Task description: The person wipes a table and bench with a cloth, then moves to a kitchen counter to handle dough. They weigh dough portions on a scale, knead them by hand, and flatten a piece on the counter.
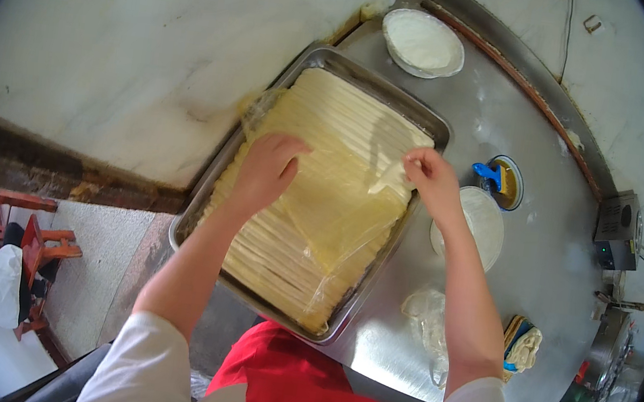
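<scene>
A deep metal tray (439, 125) holds long strips of pale dough (359, 105) laid side by side in a packed layer. Thin clear plastic film (326, 214), with a yellowish sheen, lies crumpled across the middle of the strips, and one end hangs over the tray's left rim. My left hand (268, 166) is over the film near the left side, fingers bent; whether it pinches the film is hidden. At the right rim, my right hand (430, 178) pinches a gathered edge of the film between thumb and fingers.
On the metal worktop (535, 247) are a bowl of white powder (423, 43), a blue brush (489, 174) in a cup of yellowish liquid (509, 192), a round pale disc (481, 222), a crumpled plastic bag (428, 319) and a folded cloth (522, 346). A wall (134, 54) borders the tray's left.
</scene>
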A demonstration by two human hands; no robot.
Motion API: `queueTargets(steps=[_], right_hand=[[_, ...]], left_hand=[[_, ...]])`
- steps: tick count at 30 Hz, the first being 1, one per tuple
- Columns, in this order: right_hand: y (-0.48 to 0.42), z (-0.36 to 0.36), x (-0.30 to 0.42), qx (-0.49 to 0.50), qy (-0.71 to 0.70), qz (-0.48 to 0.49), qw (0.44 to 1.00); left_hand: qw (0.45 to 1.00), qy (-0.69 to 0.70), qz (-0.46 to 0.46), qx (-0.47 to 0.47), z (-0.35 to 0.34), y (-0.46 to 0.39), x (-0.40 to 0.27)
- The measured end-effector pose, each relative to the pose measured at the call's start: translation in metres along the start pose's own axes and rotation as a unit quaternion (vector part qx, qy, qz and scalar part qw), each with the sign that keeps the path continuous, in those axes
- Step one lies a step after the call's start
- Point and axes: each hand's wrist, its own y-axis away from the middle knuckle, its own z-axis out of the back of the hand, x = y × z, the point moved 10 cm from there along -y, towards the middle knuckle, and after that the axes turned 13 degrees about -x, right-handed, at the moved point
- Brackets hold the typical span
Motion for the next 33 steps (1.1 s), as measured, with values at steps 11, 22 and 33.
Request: queueTargets(steps=[11, 22, 33], right_hand=[[-0.1, -0.056, -0.047, 0.017, -0.028, -0.033, 0.999], [-0.109, -0.024, -0.07, -0.054, 0.294, -0.016, 0.954], [-0.111, -0.066, -0.026, -0.003, 0.303, 0.189, 0.934]], left_hand=[[0.979, -0.012, 0.201, -0.013, 0.042, 0.077, 0.035], [0.982, -0.005, 0.189, -0.012, 0.035, 0.061, 0.046], [0.982, 0.008, 0.186, -0.003, 0.03, 0.052, 0.047]])
